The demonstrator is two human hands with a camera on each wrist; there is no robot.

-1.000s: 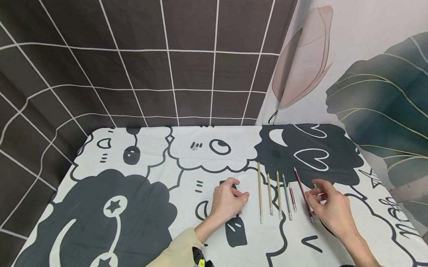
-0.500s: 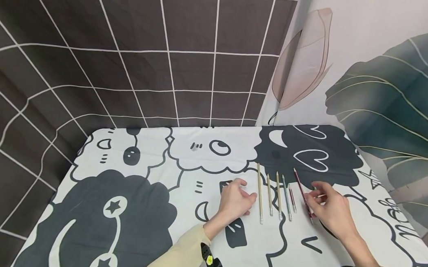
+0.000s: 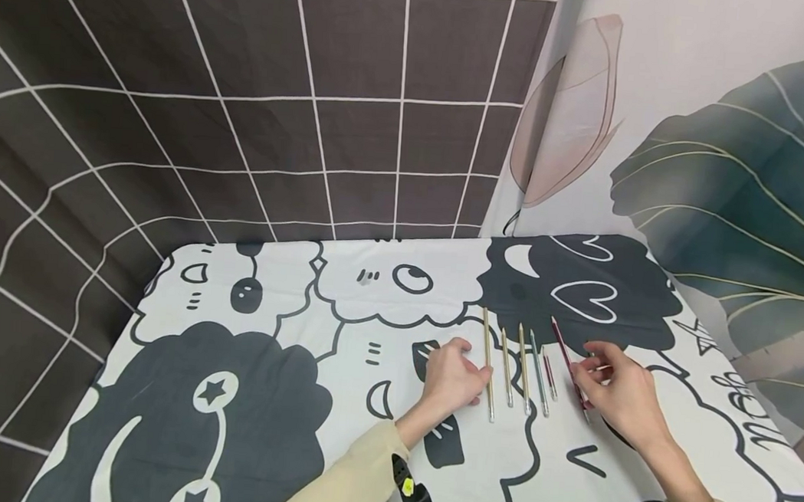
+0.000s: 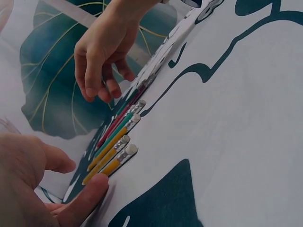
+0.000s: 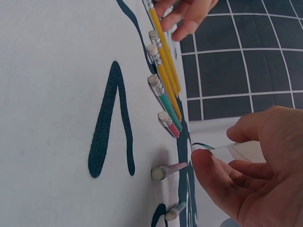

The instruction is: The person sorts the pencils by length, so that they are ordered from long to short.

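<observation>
Several pencils lie side by side on a patterned cloth. Leftmost is a long yellow pencil (image 3: 487, 333); my left hand (image 3: 451, 377) reaches its side, a fingertip at or just against it, fingers spread. To its right come two shorter yellow pencils, a green pencil (image 3: 538, 367), a short red pencil (image 3: 549, 375) and a long dark red pencil (image 3: 562, 345). My right hand (image 3: 621, 391) hovers by the dark red one, its loosely bent fingers apart and holding nothing. Below that hand, the right wrist view shows another green pencil (image 5: 176, 211), mostly hidden from the head view.
The black-and-white cloth (image 3: 224, 440) covers the work surface. Behind it hangs a dark curtain with a white grid (image 3: 358, 56). A leaf-patterned wall covering (image 3: 758, 196) stands at the right. Black straps sit on both wrists.
My left hand has moved right across the cloth, from clear of the row to the long yellow pencil. My right hand has stayed almost still, and the pencils lie as before.
</observation>
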